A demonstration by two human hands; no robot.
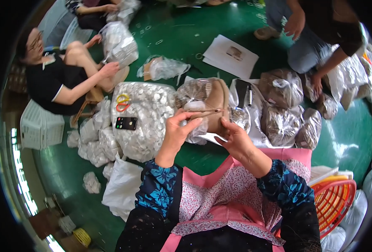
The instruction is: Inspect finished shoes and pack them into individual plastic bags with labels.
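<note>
A tan, suede-looking boot stands in front of me, its shaft toward the far side. My right hand grips its near right edge, thumb on the outside. My left hand pinches a slim pair of tweezers, whose tip reaches across to the boot's surface. Just left of the boot, a clear plastic bag holds something brownish. Part of the boot's lower end is hidden behind my fingers.
Left lies a large bag of small white packets, with yellow-and-red scissors and a phone on it. Bagged brown items sit at right. Papers lie beyond. Co-workers sit left and crouch right; an orange basket stands lower right.
</note>
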